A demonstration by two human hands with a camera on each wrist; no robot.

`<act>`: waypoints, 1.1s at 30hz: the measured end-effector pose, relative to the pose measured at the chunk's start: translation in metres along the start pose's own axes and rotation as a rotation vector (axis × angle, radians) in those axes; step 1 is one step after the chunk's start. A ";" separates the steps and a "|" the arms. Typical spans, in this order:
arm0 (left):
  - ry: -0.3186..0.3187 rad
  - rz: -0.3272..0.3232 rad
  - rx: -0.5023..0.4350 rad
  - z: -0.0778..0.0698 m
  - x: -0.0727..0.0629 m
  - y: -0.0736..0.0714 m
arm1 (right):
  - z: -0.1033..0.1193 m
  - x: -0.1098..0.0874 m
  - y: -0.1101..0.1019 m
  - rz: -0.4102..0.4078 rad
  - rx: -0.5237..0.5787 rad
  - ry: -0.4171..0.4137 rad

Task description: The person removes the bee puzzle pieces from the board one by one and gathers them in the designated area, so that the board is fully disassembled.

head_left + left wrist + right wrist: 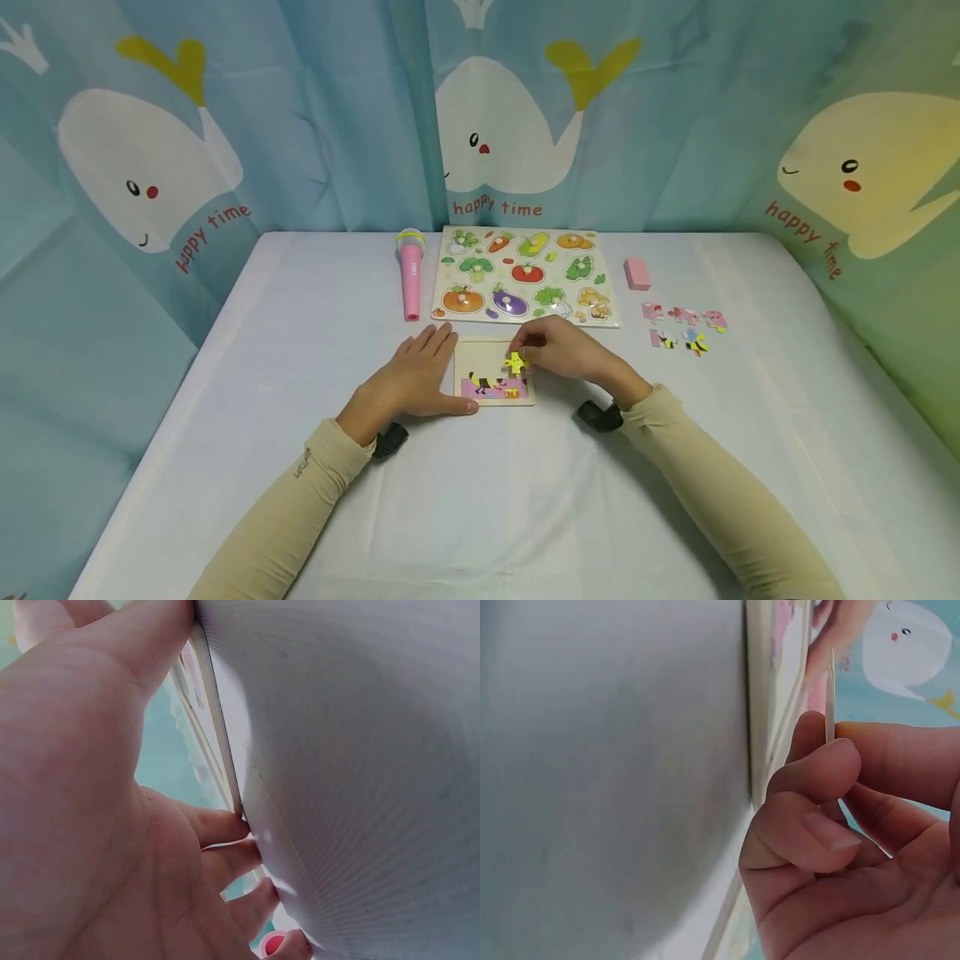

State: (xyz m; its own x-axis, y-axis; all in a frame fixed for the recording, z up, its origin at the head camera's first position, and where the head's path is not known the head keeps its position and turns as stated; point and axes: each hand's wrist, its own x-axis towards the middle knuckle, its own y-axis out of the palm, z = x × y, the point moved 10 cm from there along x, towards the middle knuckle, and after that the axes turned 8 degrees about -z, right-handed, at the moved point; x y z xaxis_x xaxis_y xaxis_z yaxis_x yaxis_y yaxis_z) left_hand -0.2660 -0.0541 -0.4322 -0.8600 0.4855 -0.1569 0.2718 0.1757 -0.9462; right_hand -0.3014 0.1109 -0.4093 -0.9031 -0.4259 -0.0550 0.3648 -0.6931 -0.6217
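Note:
A small wooden jigsaw board point(480, 343) lies on the table, its lower part filled with pink pieces showing a bee figure and a pot. My left hand point(412, 379) rests along its left side, fingers stretched out at the upper left corner and thumb on the lower edge. In the left wrist view the board's edge point(217, 735) stands between thumb and fingers. Above the board's right half, my right hand point(562, 350) pinches a yellow jigsaw piece point(516, 362) between thumb and fingers. The right wrist view shows this piece point(830, 705) edge-on, raised off the board.
Several loose jigsaw pieces point(684, 317) lie to the right, below a pink block point(637, 274). Behind the jigsaw board is a vegetable peg puzzle point(487, 273), with a pink toy microphone point(411, 279) on its left. A whale-print curtain point(360, 108) encloses the table's back and sides.

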 end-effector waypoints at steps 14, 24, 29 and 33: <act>0.009 -0.009 -0.017 0.000 -0.001 0.001 | -0.025 -0.019 -0.046 -0.076 0.072 0.061; 0.009 -0.011 -0.020 -0.001 0.000 0.002 | -0.042 -0.036 -0.085 -0.145 0.104 0.137; 0.002 -0.005 -0.020 0.000 0.001 0.003 | -0.050 -0.041 -0.104 -0.185 0.088 0.162; 0.003 -0.010 -0.024 -0.001 0.001 0.002 | -0.057 -0.047 -0.118 -0.215 0.054 0.166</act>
State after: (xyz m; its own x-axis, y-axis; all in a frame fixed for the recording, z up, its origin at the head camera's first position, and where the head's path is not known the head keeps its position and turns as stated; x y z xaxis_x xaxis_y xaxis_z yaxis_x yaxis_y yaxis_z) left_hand -0.2658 -0.0528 -0.4345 -0.8613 0.4864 -0.1470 0.2741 0.2010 -0.9405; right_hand -0.3148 0.2457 -0.3783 -0.9843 -0.1673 -0.0559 0.1677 -0.7891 -0.5909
